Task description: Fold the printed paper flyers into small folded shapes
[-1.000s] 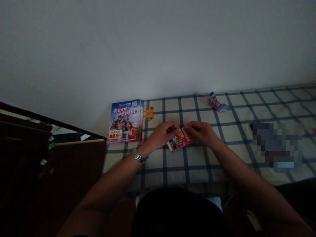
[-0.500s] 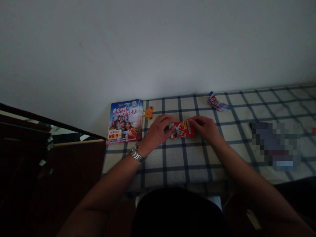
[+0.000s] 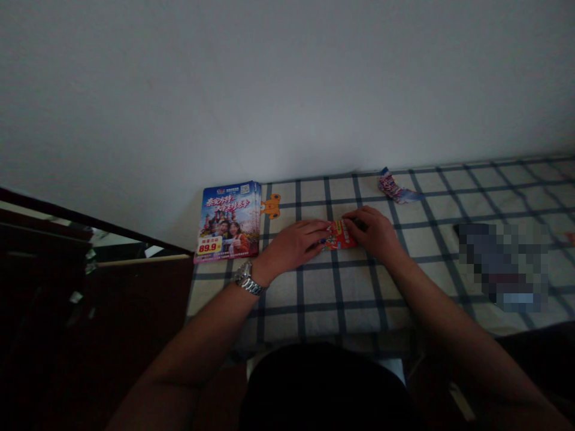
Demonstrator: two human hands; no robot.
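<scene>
A small red printed paper with cartoon pictures lies on the checked cloth between my hands. Its left end is covered by my left hand, whose fingers reach over it and hold it against the cloth, with a metal watch on the wrist. At the other end, my right hand pinches the paper's upper right edge between thumb and bent fingers. A stack of blue and pink flyers stands left of my left hand, near the wall.
The checked cloth covers the table up to the pale wall. Toward the back right lies a crumpled flyer piece. A blurred-out dark object rests at the right. An orange bear figure shows beside the stack.
My left hand has slid right over the paper and its fingers have straightened, covering more of the picture. My right hand stays at the right end.
</scene>
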